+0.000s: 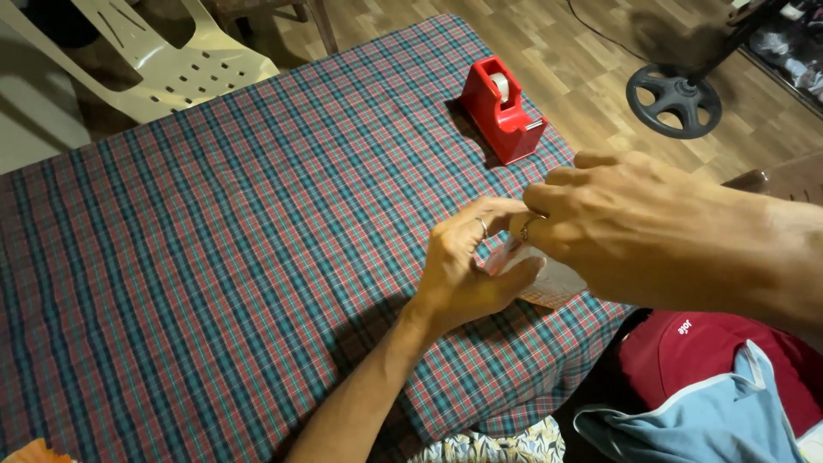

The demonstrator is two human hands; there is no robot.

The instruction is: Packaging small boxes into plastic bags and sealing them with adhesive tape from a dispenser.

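Observation:
My left hand (467,266) and my right hand (626,227) meet near the right edge of a table covered with a red, green and blue plaid cloth (214,249). Between them they hold a small flat pale packet (544,279) with a shiny wrapping, low over the cloth. My left fingers pinch its near side, and my right hand covers most of it from above. Each hand wears a ring. A red tape dispenser (504,107) with a white roll stands on the cloth beyond my hands, untouched.
A cream plastic chair (167,64) stands behind the table at the top left. A black fan base (673,99) sits on the wooden floor at the top right. Red and light-blue cloth (711,386) lies at the bottom right.

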